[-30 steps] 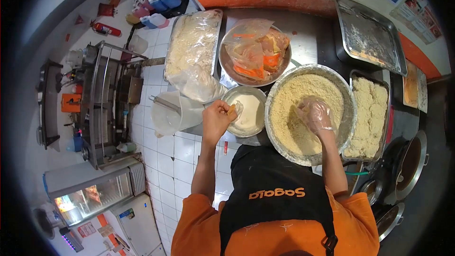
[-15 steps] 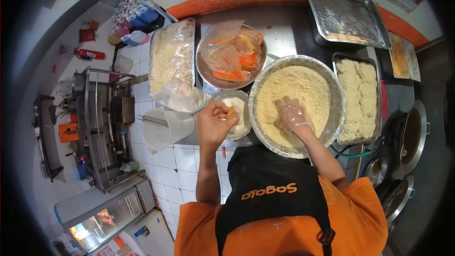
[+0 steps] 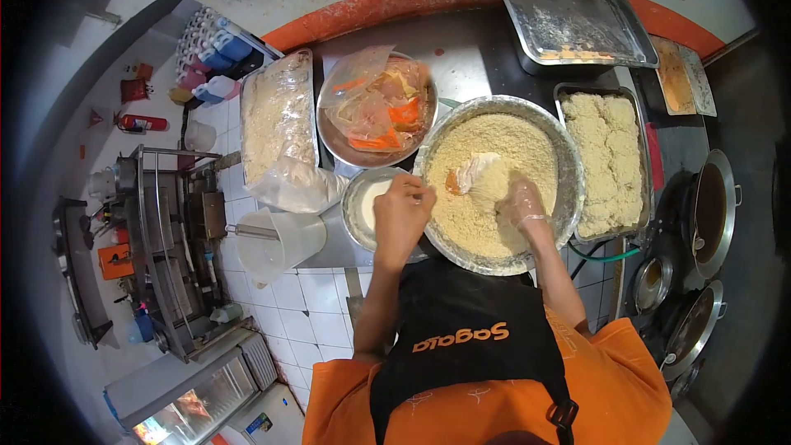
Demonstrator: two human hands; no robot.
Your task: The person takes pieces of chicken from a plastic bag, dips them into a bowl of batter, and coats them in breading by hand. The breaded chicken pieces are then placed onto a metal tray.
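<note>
My right hand (image 3: 525, 204), in a clear plastic glove, is down in the pale yellow crumbs (image 3: 470, 227) of a large metal basin (image 3: 428, 136). Its fingers are blurred and partly hidden by crumbs, which are heaped or moving beside them. Just left of it lies a food piece (image 3: 466, 175), orange at one end and coated white, with crumbs over its right part. My bare left hand (image 3: 402, 213) is between the basin and a small bowl of white liquid (image 3: 354, 210). Its fingers are curled together with the tips hidden; I cannot see anything in them.
Behind stands a metal bowl (image 3: 329, 136) with orange-marked plastic bags. Left are a wrapped crumb-coated tray (image 3: 276, 115), a plastic bag of white powder (image 3: 298, 187) and a clear jug (image 3: 288, 243). Right, a tray of breaded pieces (image 3: 606, 165) sits below an upper metal tray (image 3: 577, 21).
The food piece now lies in the basin's crumbs; an orange-yellow piece was at my left fingertips before. My left hand moved right, towards the basin. The right hand shifted slightly right in the crumbs.
</note>
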